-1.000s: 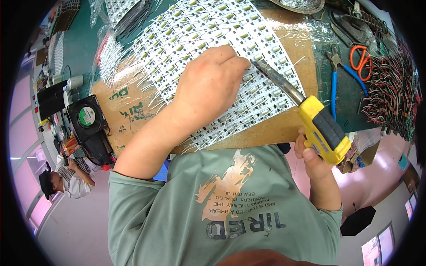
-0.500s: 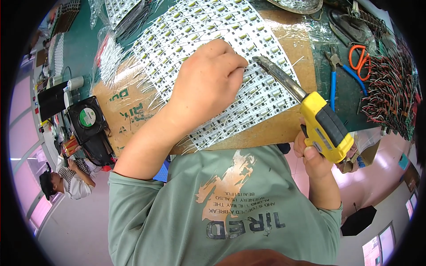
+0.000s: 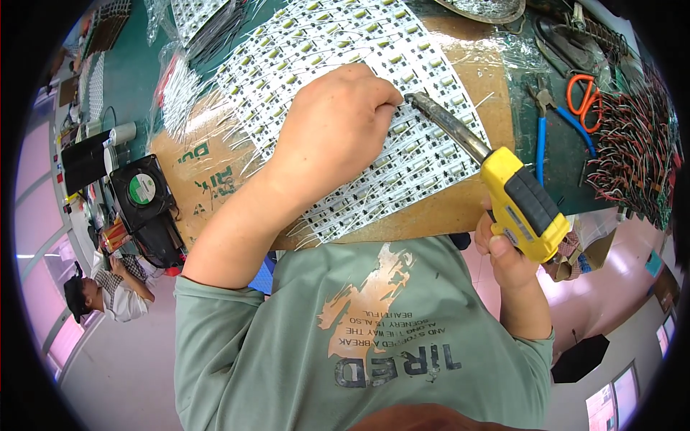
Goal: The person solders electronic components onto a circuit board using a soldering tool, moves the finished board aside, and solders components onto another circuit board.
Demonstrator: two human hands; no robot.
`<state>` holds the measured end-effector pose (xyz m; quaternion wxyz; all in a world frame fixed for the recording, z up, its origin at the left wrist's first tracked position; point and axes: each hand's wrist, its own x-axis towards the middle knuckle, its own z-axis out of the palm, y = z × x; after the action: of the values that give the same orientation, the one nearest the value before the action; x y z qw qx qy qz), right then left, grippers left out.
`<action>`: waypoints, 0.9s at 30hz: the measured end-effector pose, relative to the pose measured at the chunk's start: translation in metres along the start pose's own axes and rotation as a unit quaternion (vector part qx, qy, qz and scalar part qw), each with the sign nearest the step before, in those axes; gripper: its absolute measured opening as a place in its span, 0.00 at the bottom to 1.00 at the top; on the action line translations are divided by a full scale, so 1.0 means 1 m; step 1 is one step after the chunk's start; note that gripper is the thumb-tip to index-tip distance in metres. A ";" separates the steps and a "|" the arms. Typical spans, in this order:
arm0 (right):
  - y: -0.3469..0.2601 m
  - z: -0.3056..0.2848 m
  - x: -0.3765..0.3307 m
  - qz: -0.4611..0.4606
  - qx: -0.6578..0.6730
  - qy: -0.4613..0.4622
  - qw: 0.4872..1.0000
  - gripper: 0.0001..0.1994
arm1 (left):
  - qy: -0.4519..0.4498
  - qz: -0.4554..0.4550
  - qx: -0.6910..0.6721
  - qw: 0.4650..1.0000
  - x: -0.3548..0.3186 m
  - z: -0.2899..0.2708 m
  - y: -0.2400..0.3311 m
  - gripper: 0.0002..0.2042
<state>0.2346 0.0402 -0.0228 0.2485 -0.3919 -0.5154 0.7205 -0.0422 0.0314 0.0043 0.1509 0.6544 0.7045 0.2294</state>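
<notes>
A white sheet of small circuit boards point(image 3: 440, 118) lies on brown cardboard, dotted with dark and yellowish components. Thin white wires run across it and stick out past its left and lower edges. My left hand point(image 3: 338, 122) rests over the middle of the sheet, thumb and fingertips pinched together; what they hold is hidden. In my right hand point(image 3: 502, 255) is a yellow and black soldering gun point(image 3: 523, 205), gripped by its handle. Its metal tip points to the upper left, down at the boards, close beside my left fingertips.
Blue-handled pliers point(image 3: 542, 136), orange-handled scissors point(image 3: 583, 100) and a heap of red and black wires point(image 3: 629, 147) lie right. A black fan point(image 3: 140, 190) and a bundle of white wires point(image 3: 180, 100) are left. Another person point(image 3: 108, 291) sits at the far left.
The soldering gun has shifted slightly left, bringing its tip a little nearer my left fingertips. My left hand stays almost in place, still pinched.
</notes>
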 end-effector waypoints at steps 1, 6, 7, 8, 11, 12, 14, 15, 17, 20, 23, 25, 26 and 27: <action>0.000 0.000 0.000 -0.005 0.006 0.001 1.000 0.32 | -0.005 -0.007 0.005 1.000 0.000 0.000 0.000 0.04; -0.001 0.000 0.000 0.006 0.010 -0.004 1.000 0.30 | -0.007 -0.005 0.014 1.000 0.000 0.001 0.000 0.04; -0.001 0.000 0.000 0.008 0.012 -0.006 1.000 0.30 | -0.007 -0.001 0.015 1.000 0.000 0.001 0.000 0.04; 0.000 -0.001 0.000 0.008 0.012 -0.006 1.000 0.30 | -0.006 0.000 0.016 1.000 0.000 0.001 0.000 0.04; 0.002 -0.002 -0.001 -0.001 -0.005 -0.009 1.000 0.29 | -0.010 -0.002 0.016 1.000 0.000 0.000 0.001 0.04; 0.003 -0.003 -0.001 -0.001 -0.009 -0.014 1.000 0.28 | -0.010 -0.003 0.015 1.000 0.000 0.000 0.001 0.04; 0.004 -0.003 -0.001 -0.002 -0.013 -0.019 1.000 0.27 | -0.011 -0.005 0.015 1.000 0.000 -0.001 0.001 0.05; 0.004 -0.001 -0.001 -0.010 -0.014 -0.014 1.000 0.27 | -0.015 -0.004 0.013 1.000 0.001 -0.001 0.001 0.05; 0.003 -0.001 -0.001 -0.017 -0.015 -0.009 1.000 0.26 | -0.018 -0.002 0.011 1.000 0.002 -0.001 0.001 0.05; 0.002 -0.001 0.000 -0.012 -0.002 -0.018 1.000 0.28 | -0.022 -0.005 0.013 1.000 0.001 -0.001 0.001 0.05; 0.002 -0.005 -0.001 -0.010 0.000 -0.020 1.000 0.31 | -0.023 -0.003 0.014 1.000 0.001 -0.002 0.000 0.05; -0.001 -0.009 -0.001 -0.018 0.043 -0.054 0.997 0.16 | -0.021 -0.002 0.008 1.000 0.001 -0.002 -0.001 0.05; -0.002 -0.006 0.000 -0.018 0.043 -0.054 0.997 0.16 | -0.021 -0.001 0.008 1.000 0.001 -0.002 -0.001 0.05; -0.002 0.000 0.000 -0.019 0.055 -0.018 0.998 0.26 | -0.022 -0.001 0.009 1.000 0.001 -0.002 -0.001 0.05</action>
<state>0.2347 0.0411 -0.0206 0.2740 -0.3544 -0.4873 0.7496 -0.0438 0.0325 0.0056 0.1609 0.6600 0.7036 0.2087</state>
